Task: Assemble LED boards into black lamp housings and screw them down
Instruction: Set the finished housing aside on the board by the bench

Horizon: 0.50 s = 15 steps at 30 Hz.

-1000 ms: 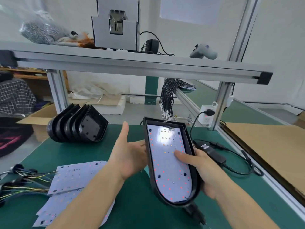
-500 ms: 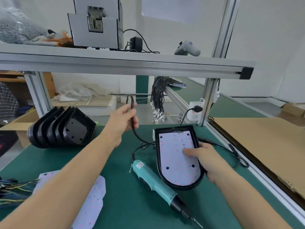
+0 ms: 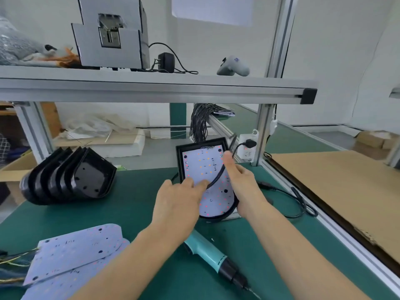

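LED board (image 3: 202,167) | lower-left hidden under left hand (image 3: 176,204), fingers flat | right hand (image 3: 242,182) grip unclear

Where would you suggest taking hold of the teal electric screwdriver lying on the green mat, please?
Grip the teal electric screwdriver round its teal barrel, coming from above. It lies flat on the green mat, black tip pointing toward the near right, and that middle stretch is bare. The left hand covers its far end, so the right hand seems better placed to reach it.
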Available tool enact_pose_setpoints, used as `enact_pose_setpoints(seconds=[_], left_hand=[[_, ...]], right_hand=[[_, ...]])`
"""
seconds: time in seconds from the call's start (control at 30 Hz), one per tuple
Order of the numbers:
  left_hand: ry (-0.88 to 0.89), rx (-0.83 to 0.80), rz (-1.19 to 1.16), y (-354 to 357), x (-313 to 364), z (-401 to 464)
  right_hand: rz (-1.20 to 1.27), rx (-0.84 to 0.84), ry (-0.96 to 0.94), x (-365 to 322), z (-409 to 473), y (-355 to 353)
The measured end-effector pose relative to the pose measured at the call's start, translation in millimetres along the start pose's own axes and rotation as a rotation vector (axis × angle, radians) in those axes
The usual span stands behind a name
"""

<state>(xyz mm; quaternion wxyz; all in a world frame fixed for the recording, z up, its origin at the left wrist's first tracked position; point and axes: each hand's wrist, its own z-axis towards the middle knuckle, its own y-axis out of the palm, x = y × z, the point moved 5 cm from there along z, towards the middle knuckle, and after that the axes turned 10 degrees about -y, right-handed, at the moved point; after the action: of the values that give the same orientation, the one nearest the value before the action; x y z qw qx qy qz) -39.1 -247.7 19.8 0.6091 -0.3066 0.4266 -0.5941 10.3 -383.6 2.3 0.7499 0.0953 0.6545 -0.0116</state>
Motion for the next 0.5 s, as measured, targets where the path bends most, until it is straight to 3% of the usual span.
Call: enact_pose_setpoints(seconds=[0.13,0.2,0.23,0.3,0.37,0.43,0.5], left_hand=[[0.102,0.201,-0.189,-9.3,10.8,-18.6],[0.033,0.316,-0.639,-18.5,-0.4,-24.7],[-0.082,0.324,-0.883,-20.5,-10.5,-23.4],[-0.387,0.114,-1.299,-10.1,-22.0,-15.9],[-0.554,-0.281,-1.668,2.4,-6.0,-13.1],[-0.491,-0.553,-1.872,8.2,23.8,-16.9],[-0.424,-0.587,-1.832,12.0,43.9,-20.8]], right_hand=[[-0.025,0.002,-0.146,-6.3,-2.6,-16.2],[-0.020,0.000,-0.196,-11.5,-3.7,-32.0],[-0.001,-0.014,-0.205,-14.4,-4.6,-39.6],[0.018,-0.043,-0.196,-17.5,-8.1,-53.0],[0.011,-0.058,-0.185,-17.9,-14.6,-63.0],[0.011,-0.063,-0.189,-19.1,-23.5,-74.0],[0.003,-0.060,-0.220,-22.3,-33.3,-90.2]])
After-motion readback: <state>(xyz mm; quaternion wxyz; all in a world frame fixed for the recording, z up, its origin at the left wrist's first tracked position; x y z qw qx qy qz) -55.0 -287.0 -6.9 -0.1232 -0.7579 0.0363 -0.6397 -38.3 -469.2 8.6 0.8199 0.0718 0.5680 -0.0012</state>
